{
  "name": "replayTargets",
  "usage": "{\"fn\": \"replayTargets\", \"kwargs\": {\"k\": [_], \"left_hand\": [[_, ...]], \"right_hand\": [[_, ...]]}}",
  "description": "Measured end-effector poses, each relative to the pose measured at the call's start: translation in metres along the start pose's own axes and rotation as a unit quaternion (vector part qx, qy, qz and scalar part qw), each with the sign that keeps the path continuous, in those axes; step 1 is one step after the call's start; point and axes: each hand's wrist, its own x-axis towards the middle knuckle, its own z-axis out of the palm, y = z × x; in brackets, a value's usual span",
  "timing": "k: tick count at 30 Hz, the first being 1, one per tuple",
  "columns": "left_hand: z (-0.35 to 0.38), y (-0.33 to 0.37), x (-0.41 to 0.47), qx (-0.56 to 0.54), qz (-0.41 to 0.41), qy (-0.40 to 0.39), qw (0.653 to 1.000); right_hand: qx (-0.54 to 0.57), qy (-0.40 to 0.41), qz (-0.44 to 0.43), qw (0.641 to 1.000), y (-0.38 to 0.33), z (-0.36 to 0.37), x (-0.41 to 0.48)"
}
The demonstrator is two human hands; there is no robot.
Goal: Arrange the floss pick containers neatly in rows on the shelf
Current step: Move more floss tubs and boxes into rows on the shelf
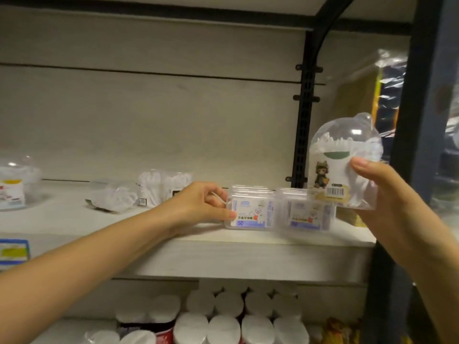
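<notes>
Two clear rectangular floss pick boxes stand side by side near the front edge of the pale shelf (pixel 173 244). My left hand (pixel 201 204) pinches the left box (pixel 250 207) by its left end. The right box (pixel 306 212) stands beside it, partly hidden by what I hold. My right hand (pixel 382 194) grips a clear domed floss pick container (pixel 340 157) with a cartoon label and a barcode, held in the air above the shelf's right end.
Further left on the shelf lie clear packs of white sticks (pixel 159 187), a loose bag (pixel 111 197) and a domed tub (pixel 15 184). A black upright (pixel 303 120) and the frame post (pixel 407 145) bound the right side. White-lidded tubs (pixel 223 316) fill the shelf below.
</notes>
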Motion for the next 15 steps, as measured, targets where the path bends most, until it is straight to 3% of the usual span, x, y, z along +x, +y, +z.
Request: {"fn": "replayTargets", "kwargs": {"k": [8, 11, 13, 15], "left_hand": [[0.003, 0.005, 0.001, 0.119, -0.026, 0.004, 0.993], [-0.002, 0.016, -0.012, 0.176, -0.005, 0.071, 0.982], [-0.009, 0.032, -0.027, 0.051, 0.027, 0.091, 0.994], [-0.019, 0.049, -0.043, -0.137, 0.022, 0.025, 0.99]], "right_hand": [[0.05, -0.044, 0.02, 0.998, 0.011, 0.001, 0.008], [0.054, -0.073, 0.04, 0.995, 0.016, 0.008, 0.012], [0.074, -0.094, 0.055, 0.991, 0.016, 0.017, 0.014], [0.098, -0.123, 0.069, 0.985, 0.016, 0.033, 0.016]]}}
